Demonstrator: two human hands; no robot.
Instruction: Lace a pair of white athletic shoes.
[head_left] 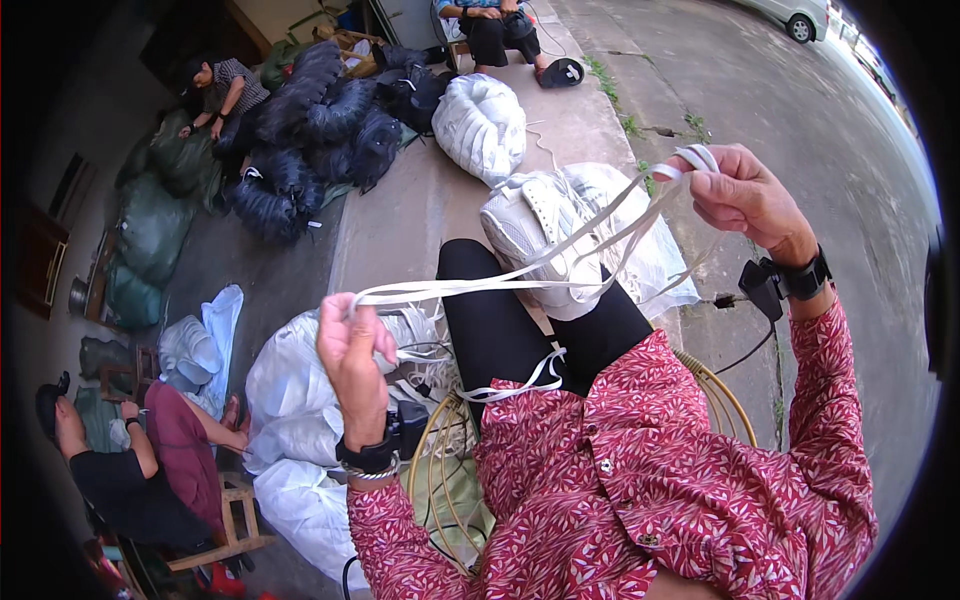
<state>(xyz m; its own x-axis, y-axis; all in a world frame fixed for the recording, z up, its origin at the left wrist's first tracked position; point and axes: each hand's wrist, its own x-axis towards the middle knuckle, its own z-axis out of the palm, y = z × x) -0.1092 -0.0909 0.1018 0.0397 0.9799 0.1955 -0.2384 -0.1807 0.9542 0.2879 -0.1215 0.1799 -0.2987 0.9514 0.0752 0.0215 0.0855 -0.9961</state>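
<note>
White shoelaces (440,289) stretch across my lap between my two hands, several strands side by side. My left hand (352,362) pinches one end of them between thumb and fingers. Higher up on the right, my right hand (748,203) is closed, with the laces looped round its index finger. Beyond my knees, behind the strands, sits a white shoe upper (520,222) with a row of eyelets and a mesh-like surface. Another piece of lace (520,388) lies on my lap.
White plastic bags (290,385) and a bundle of laces stand at my left. A round white bundle (480,125) and dark stacked bundles (320,120) lie ahead. Three people sit nearby. A yellow hooped chair frame (430,450) surrounds me. A van (790,15) stands far right.
</note>
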